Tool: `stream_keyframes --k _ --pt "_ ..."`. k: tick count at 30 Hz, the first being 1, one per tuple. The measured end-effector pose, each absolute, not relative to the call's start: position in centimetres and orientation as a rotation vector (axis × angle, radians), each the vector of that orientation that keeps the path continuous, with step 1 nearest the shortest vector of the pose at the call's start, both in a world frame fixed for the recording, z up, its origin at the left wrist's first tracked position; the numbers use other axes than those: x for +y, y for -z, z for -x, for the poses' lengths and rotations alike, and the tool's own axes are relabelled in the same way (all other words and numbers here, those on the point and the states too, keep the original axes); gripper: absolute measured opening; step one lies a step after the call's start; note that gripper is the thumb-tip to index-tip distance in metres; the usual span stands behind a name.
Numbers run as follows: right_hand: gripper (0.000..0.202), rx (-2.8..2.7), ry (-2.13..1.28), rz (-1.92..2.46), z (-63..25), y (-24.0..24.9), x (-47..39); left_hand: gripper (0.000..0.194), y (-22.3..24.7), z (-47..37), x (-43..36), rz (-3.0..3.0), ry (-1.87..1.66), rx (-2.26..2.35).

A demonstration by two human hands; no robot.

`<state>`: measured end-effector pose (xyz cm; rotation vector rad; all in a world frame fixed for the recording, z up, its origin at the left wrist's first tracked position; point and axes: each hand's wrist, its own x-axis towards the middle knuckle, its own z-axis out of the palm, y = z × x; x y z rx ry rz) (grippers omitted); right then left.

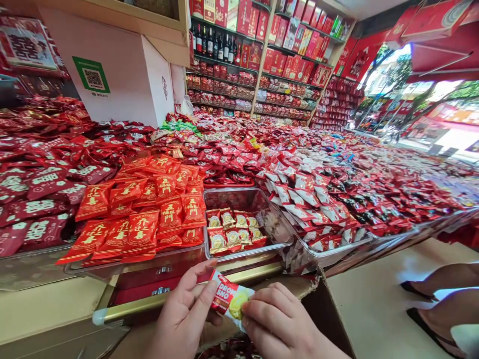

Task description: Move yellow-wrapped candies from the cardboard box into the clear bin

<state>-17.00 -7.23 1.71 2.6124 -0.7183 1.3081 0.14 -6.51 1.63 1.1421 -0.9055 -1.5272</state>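
Observation:
Between my two hands is a small red and white candy packet [228,294] with a yellow picture on its front. My left hand [190,304] pinches its left end between thumb and fingers. The right end is gripped by the fingertips of my right hand [279,316]. Just beyond the packet stands a clear plastic bin [249,254] with red and gold square sweets [234,234] lying in rows at its bottom. Beneath my hands, an open cardboard box [333,309] shows some red wrappers inside, partly hidden by my hands.
Orange-red packets [140,232] are heaped left of the bin, and white and red packets [310,199] on its right. A gold-edged counter rail [149,301] runs in front. At the right, a person's sandalled feet [437,309] are visible. Shelves [258,75] with bottles and boxes line the back.

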Motion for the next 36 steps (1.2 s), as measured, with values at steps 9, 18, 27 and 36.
stream_keyframes --k 9,18,27,36 --pt "0.012 -0.64 -1.254 -2.617 16.7 -1.2 -7.2 0.046 -1.5 -0.1 -6.3 -1.123 1.459 -0.796" --pt "0.009 -0.636 -1.214 -2.62 16.7 -1.4 -7.0 0.041 -2.3 -0.1 -5.6 -1.131 1.495 -0.736" --pt "0.015 -0.815 -1.043 -2.662 18.6 -4.3 -8.7 0.055 -1.5 -0.1 -5.9 -1.191 1.446 -0.933" --pt "0.022 -1.39 0.049 -2.508 15.3 -4.9 -20.8 0.048 0.0 0.0 -5.4 -1.262 1.465 -1.075"
